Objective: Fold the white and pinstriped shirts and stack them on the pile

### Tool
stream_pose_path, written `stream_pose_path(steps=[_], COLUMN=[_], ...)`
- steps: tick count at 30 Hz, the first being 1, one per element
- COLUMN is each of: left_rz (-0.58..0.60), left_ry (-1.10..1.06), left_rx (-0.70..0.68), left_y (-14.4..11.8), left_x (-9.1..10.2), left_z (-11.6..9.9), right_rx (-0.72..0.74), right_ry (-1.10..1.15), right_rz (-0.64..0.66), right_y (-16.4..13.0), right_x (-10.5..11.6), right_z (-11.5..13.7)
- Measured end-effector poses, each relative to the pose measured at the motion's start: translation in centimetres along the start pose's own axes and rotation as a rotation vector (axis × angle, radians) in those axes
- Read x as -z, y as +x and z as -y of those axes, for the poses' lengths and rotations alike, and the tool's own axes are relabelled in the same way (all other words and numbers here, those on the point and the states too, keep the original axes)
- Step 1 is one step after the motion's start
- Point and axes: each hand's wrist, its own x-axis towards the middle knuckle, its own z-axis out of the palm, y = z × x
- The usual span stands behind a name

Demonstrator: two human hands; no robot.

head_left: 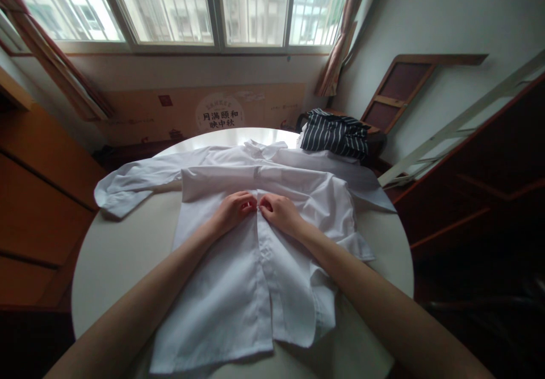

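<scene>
A white button-up shirt (238, 277) lies front-up on a round white table (128, 254), collar toward the window, one sleeve spread out to the left. My left hand (235, 209) and my right hand (279, 211) meet at the shirt's front placket, about mid-chest. Both hands pinch the fabric edges there with their fingertips close together, at what looks like a button. The lower part of the placket hangs apart.
A dark striped garment (336, 134) lies on a chair at the table's far right. A wooden cabinet (38, 197) stands at the left, a dark wooden frame (481, 180) at the right, and a cardboard panel (204, 112) leans under the window.
</scene>
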Motion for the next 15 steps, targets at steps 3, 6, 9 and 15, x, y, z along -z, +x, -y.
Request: stream_pose_path(steps=[3, 6, 9, 15], left_rz=[0.0, 0.004, 0.01, -0.008], left_ry=[0.032, 0.066, 0.085, 0.117], left_rx=[-0.001, -0.022, -0.046, -0.087], left_y=[-0.04, -0.11, -0.19, -0.27], left_x=[0.06, 0.05, -0.03, 0.0], left_z=[-0.12, -0.12, -0.03, -0.01], right_rx=[-0.002, -0.004, 0.0, 0.0], right_ry=[-0.003, 0.001, 0.008, 0.0], right_rz=[0.0, -0.004, -0.007, 0.003], right_y=[0.0, 0.02, 0.04, 0.06], right_x=[-0.02, -0.13, -0.2, -0.06], right_z=[0.01, -0.11, -0.22, -0.11])
